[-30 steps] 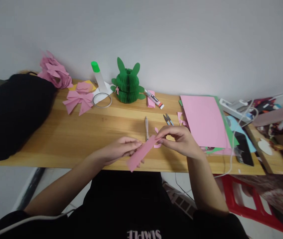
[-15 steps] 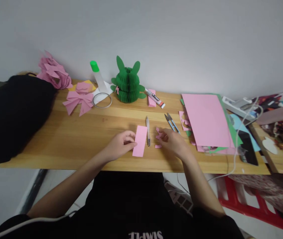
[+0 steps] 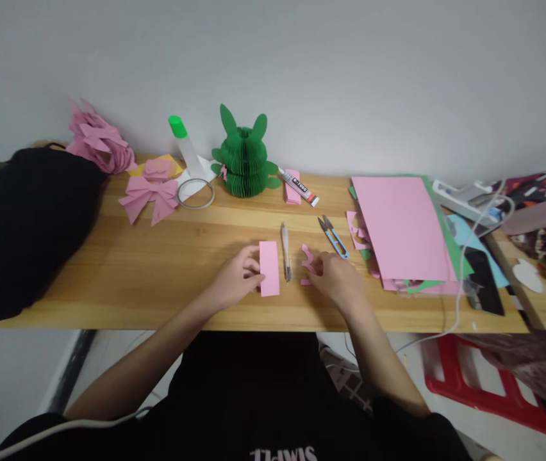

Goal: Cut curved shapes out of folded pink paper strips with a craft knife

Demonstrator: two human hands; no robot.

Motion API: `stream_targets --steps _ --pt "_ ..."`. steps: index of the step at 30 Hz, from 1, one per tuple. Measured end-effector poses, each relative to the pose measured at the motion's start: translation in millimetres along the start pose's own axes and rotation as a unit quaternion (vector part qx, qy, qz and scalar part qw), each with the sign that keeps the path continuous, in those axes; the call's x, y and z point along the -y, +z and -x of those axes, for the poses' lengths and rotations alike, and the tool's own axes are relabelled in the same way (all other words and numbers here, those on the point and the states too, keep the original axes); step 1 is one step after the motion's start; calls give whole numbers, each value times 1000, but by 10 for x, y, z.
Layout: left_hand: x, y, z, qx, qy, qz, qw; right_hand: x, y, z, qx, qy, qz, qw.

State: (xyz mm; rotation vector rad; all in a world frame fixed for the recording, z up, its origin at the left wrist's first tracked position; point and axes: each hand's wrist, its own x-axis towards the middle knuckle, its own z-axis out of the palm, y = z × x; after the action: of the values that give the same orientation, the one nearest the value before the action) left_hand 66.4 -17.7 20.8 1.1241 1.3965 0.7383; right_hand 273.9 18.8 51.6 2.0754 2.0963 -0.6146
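Leftward, a bulky black cloth item (image 3: 33, 230) is covering the end of a wooden table (image 3: 157, 269). Just beyond it, a bundle of pink paper (image 3: 100, 141) is sitting by the wall (image 3: 273, 83), and a pink paper bow (image 3: 149, 192) is lying nearer, to its right. Next, a bottle with a green cap (image 3: 187, 152) is standing at the far side, with a thin ring (image 3: 196, 206) lying just nearer. A green pleated-paper figure (image 3: 245, 166) with two long ears is standing to the right of these.

Near the middle, the person's left hand (image 3: 234, 278) is holding a pink paper strip (image 3: 270, 269) by its left edge, thumb on top and the other fingers curling behind. The strip is pointing from near to far, just left of a slim pale pen-like tool (image 3: 286, 253) that is lying on the table. Farther off, a tube marked B-7000 (image 3: 300, 187) is resting across folded pink paper (image 3: 291, 197).

To the right of the tool, small pink scraps (image 3: 307, 264) are lying at the fingertips of the right hand (image 3: 338, 278). Its fingers are bending inwards; whether they are gripping a scrap, I cannot tell. Just beyond that hand, blue-handled snips (image 3: 333, 239) are lying with their blades apart. Rightmost, a large pink sheet (image 3: 398, 230) is lying over green paper (image 3: 453, 242), near a dark phone (image 3: 489, 288).
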Motion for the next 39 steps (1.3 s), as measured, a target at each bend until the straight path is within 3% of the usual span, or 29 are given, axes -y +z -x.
stream_targets --steps 6,10,14,17,20,22,24,29,31,39 --pt "73 -26 -8 -25 23 -55 998 -29 44 -6 1 -1 1 1000" --pt "105 -114 10 -105 54 -139 983 -62 57 -17 -7 -9 -8 1000" --pt "-1 -119 94 -163 82 -217 959 -66 62 -9 -13 -16 -17 1000" --pt "-73 -50 160 -110 124 -258 952 -92 140 20 -46 -44 -30 998" --pt "-45 -36 184 -51 203 -328 921 -213 317 100 -124 -174 -30 977" --pt "24 -100 169 -49 235 -378 894 -350 463 197 -145 -267 -8 953" --pt "106 -212 135 -42 244 -413 877 -504 595 325 -157 -304 24 939" --pt "241 -498 28 43 265 -496 826 -751 751 673 -190 -334 47 922" --pt "255 -552 -5 52 262 -515 815 -768 762 773 -203 -336 44 919" --pt "280 -393 -24 -26 275 -517 810 -775 764 895 -253 -355 -15 900"
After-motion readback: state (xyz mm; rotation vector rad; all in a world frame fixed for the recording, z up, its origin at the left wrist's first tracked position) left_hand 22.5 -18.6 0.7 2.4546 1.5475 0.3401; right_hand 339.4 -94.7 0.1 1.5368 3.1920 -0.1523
